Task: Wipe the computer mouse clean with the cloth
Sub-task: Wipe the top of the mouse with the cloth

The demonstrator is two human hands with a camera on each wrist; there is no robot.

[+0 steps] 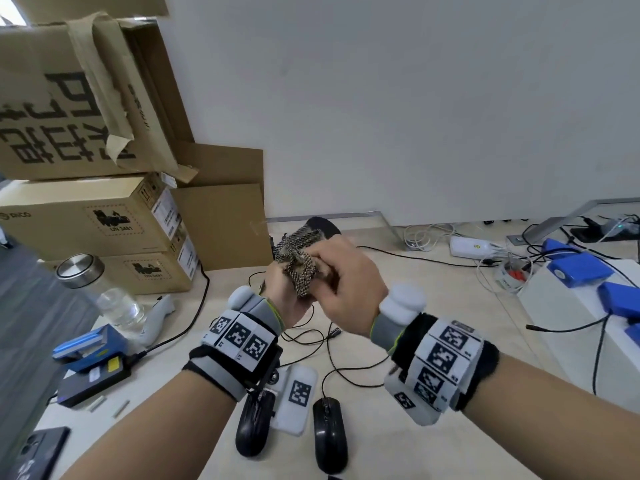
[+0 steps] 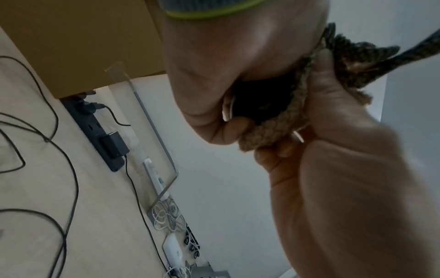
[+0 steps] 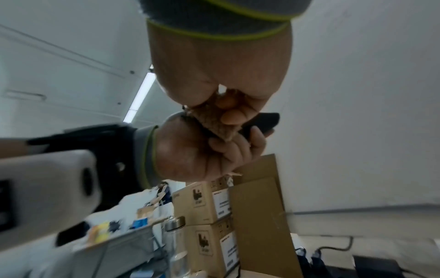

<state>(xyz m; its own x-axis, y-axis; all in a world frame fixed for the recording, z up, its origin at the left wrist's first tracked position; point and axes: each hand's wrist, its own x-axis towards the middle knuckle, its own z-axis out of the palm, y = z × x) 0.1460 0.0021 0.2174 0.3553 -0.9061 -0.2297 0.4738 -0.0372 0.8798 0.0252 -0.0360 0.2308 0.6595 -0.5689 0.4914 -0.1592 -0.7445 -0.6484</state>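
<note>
Both hands are raised above the table, close together. My left hand [image 1: 280,289] grips a black computer mouse [image 1: 323,225], and only the mouse's far end shows past the cloth. In the left wrist view the mouse [image 2: 257,101] sits dark inside the curled left hand [image 2: 214,84]. My right hand [image 1: 349,282] pinches a brown and black woven cloth [image 1: 301,265] and holds it against the mouse. In the right wrist view the right hand's fingers [image 3: 229,112] press the cloth [image 3: 214,124] onto the mouse [image 3: 260,122].
Stacked cardboard boxes [image 1: 104,220] stand at the left, with a clear water bottle [image 1: 104,292] in front. Two other black mice [image 1: 330,433] [image 1: 252,424] lie near the table's front edge. Cables cross the table [image 1: 433,410]. Blue packs [image 1: 581,271] lie at the right.
</note>
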